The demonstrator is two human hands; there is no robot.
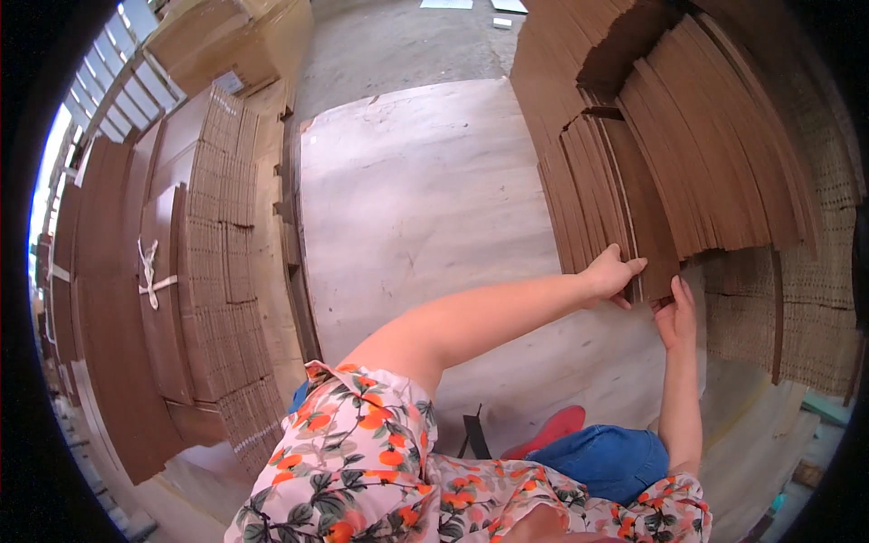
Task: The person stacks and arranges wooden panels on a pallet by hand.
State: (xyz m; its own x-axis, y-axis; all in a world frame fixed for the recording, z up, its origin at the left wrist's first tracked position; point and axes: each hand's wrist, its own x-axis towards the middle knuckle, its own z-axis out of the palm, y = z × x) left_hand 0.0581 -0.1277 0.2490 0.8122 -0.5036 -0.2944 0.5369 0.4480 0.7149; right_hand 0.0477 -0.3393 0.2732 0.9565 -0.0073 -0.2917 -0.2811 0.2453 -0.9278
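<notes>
At the right stands a stack of flat brown cardboard sheets (593, 195), with a broad sheet (644, 213) at its right side. My left hand (610, 274) reaches across and grips the near end of the stack, its index finger lying over the edge by a pale line. Beside it, my right hand (675, 315) holds the near corner of the broad sheet between thumb and fingers. The hands are close together but apart. Parts of the fingers are hidden behind the cardboard.
A taller cardboard stack (715, 145) leans close on the right. Bundles of folded cardboard (213, 226), one tied with white string (150, 276), stand at the left on a pallet (291, 217). A large pale sheet (425, 199) covers the floor between. A carton (213, 41) sits far left.
</notes>
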